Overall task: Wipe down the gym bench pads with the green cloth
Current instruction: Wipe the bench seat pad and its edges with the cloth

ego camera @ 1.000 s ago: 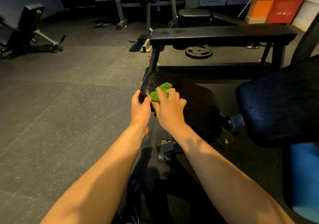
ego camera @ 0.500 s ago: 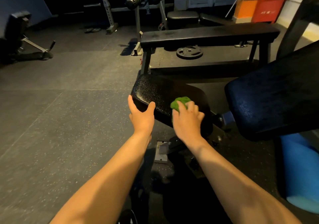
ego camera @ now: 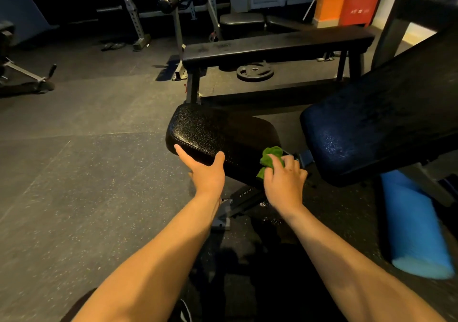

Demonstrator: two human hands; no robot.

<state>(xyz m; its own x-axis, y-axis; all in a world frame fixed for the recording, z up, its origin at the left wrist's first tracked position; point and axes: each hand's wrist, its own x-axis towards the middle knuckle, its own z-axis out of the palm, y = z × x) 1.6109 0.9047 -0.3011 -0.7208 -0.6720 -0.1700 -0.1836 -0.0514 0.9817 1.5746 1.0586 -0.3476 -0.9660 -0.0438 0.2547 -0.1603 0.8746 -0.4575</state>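
Head view: left hand [ego camera: 207, 173] grips the near edge of the black seat pad [ego camera: 218, 133] — thumb on top, fingers curled under the rim. Right hand [ego camera: 285, 181] is clamped on the bunched green cloth [ego camera: 270, 158], pressing it against the pad's right end, just beside the gap before the tilted back pad [ego camera: 371, 128]. Behind — a flat bench [ego camera: 277, 46] with a weight plate [ego camera: 255, 70] on the floor under it; blue foam roller [ego camera: 416, 227] lies at right.
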